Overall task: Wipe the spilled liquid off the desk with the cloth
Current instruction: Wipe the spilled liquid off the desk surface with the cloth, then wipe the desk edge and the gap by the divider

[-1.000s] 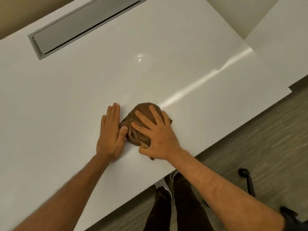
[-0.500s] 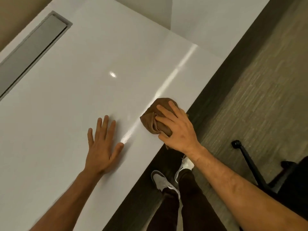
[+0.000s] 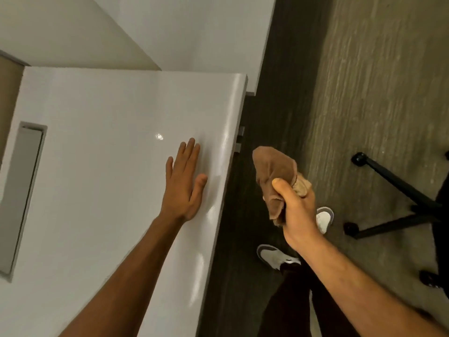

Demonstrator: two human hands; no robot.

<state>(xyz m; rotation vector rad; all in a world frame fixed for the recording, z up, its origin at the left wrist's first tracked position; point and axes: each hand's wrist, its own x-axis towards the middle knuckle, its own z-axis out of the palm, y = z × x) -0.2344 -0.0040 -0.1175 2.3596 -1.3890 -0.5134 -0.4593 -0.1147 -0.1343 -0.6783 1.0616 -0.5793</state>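
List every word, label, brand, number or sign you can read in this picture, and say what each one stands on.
None: no readable text shows in the head view.
The white desk, the grey hatch set into it and the brown cloth bear no print.
The white shoe carries a dark mark, too blurred to read as a brand.
The chair base shows no label.
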